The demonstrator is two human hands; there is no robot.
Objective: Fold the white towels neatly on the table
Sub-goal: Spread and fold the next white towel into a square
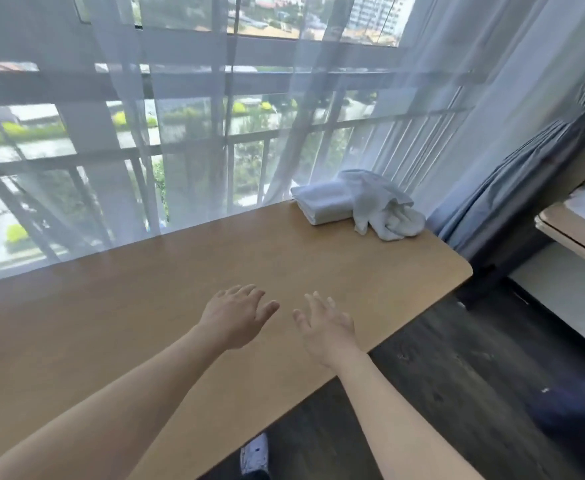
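The thin see-thru curtain (152,140) hangs along the window behind the brown surface (145,306).

Left hand (235,317) floats low over the surface, fingers (249,292) spread & loose, holding nothing. Right hand (329,327) is just beside it, fingers also loose, holding nothing. Both point toward the far right corner, prob. getting ready to reach for a towel.

The towels are well apart from both hands, at that far corner by the window. The folded towel (318,206) lies flat & neat, pushed to the edge, likely so it's out of the way. The crumpled towel (388,209) is touching it, partly draped over its right side in a messy heap, so it looks like the one left to fold.

Blue curtain (512,188) hangs at the right. No boxes or baskets seen.
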